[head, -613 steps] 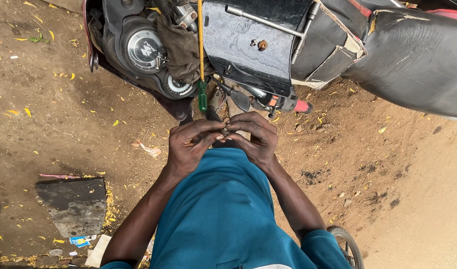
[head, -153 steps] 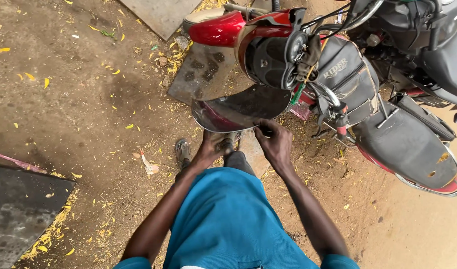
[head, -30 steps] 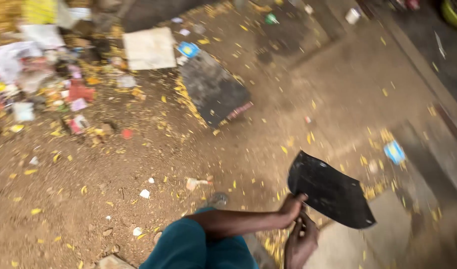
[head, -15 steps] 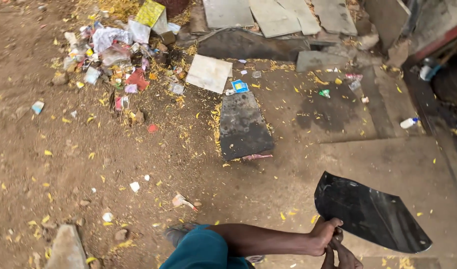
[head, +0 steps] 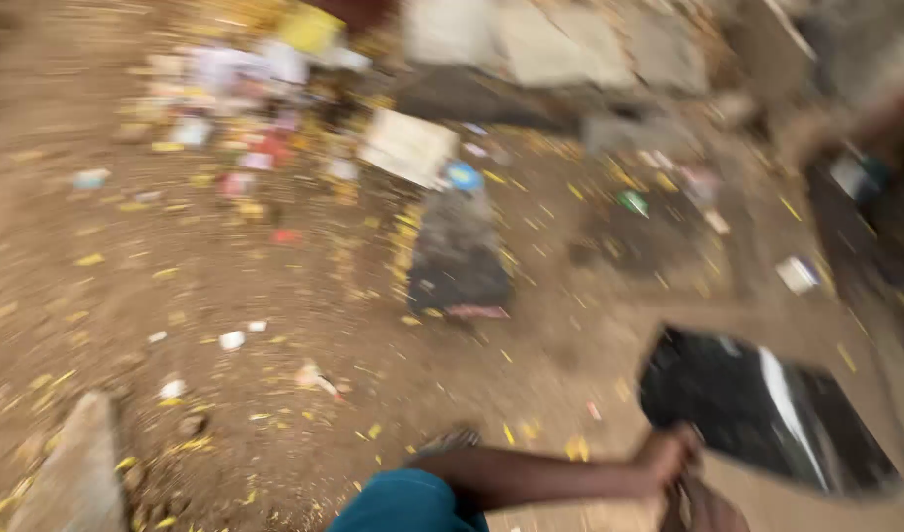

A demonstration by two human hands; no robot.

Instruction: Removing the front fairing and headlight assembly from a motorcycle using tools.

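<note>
Brown dirt ground (head: 225, 296) is lying all around, with small yellow leaves (head: 412, 236) sprinkling over it. A pile of trash (head: 235, 108) is sitting far up on the left. A dark flat slab (head: 459, 256) is lying in the middle. Grey stone slabs (head: 560, 49) are lying at the top. Daylight is shining. Everything is looking blurry.

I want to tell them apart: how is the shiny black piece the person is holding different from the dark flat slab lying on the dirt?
The black panel is glossy with a bright streak of reflected light; the dark slab looks dull. The panel is held up at its edge by the left hand, with the right hand just below it, while the slab lies on the ground among yellow leaves. Both are dark and flat. The picture is blurred, so finer detail is unclear.
</note>
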